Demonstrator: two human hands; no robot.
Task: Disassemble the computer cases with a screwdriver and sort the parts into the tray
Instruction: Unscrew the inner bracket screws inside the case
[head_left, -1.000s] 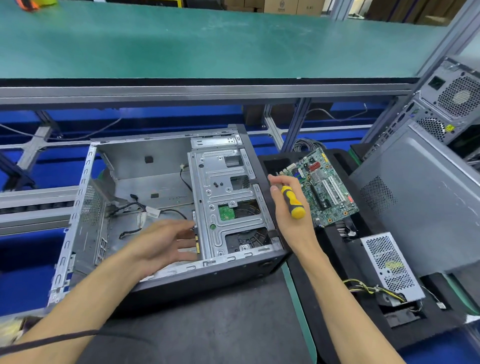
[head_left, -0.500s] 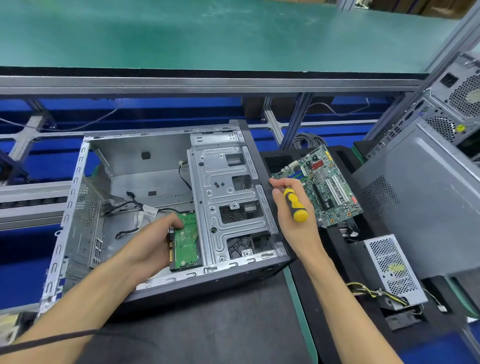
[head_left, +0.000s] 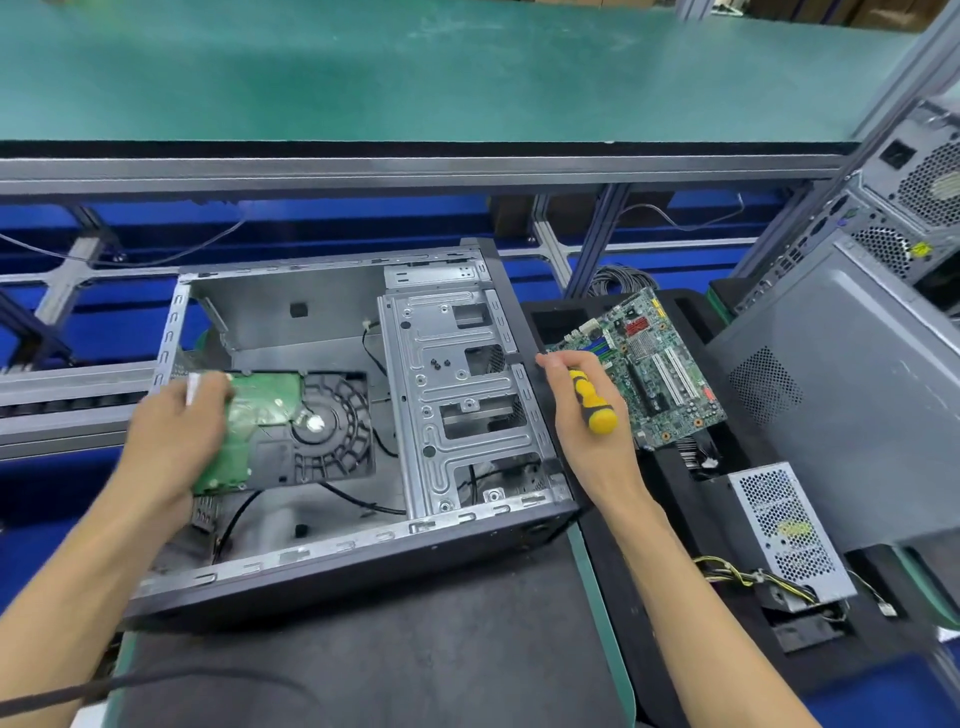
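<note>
Your left hand (head_left: 174, 441) grips the hard drive (head_left: 291, 421) above the open computer case (head_left: 363, 551), at its 9 o'clock side; your right hand (head_left: 587, 415) clasps the screwdriver (head_left: 592, 405) at 3 o'clock.

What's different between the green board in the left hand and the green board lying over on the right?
The hard drive, gripped by the left hand, hangs above the open case; the motherboard rests on the black tray. The drive's board is small and backed by black metal; the motherboard is larger, crowded with slots. Both show green circuitry.
</note>
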